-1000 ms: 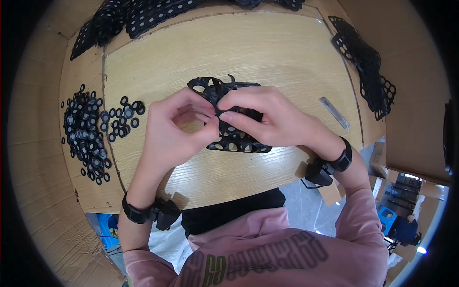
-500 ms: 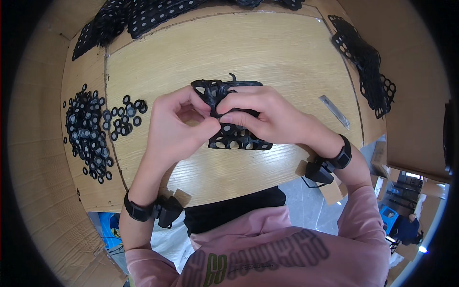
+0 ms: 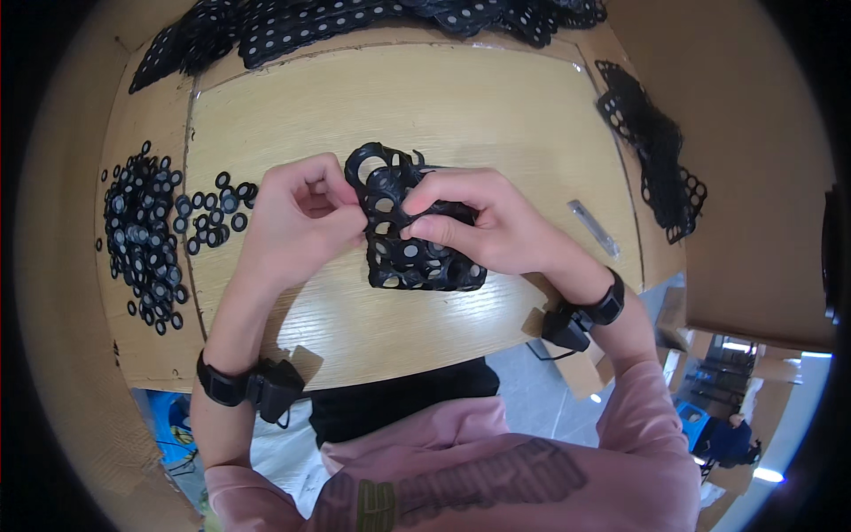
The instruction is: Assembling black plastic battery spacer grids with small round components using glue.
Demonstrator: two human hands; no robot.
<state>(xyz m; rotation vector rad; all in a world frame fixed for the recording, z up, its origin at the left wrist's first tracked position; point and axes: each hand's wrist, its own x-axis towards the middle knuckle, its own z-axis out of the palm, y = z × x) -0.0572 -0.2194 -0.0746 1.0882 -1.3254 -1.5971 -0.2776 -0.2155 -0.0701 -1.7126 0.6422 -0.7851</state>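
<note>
A black rubbery sheet full of round holes (image 3: 427, 275) lies crumpled at the middle of the table, partly covered by my fingers. Some of its holes show pale discs, others the table beneath. My left hand (image 3: 297, 217) pinches the sheet's left edge between thumb and curled fingers. On its upper middle, the thumb and forefinger of my right hand (image 3: 483, 217) close on the black material. Left of my left hand lie loose black rings with pale centres (image 3: 211, 213), a few of them close to its knuckles.
A big heap of the same rings (image 3: 142, 235) covers the left side. Stacked black perforated sheets (image 3: 355, 27) line the far edge. Black netted strips (image 3: 654, 146) lie on the right, near a small clear flat strip (image 3: 594, 229). Cardboard walls (image 3: 745, 195) enclose the table's sides.
My left hand has shifted left, drawing the sheet's left edge outward, so more of its holes show between my hands. The whole view has also shifted slightly.
</note>
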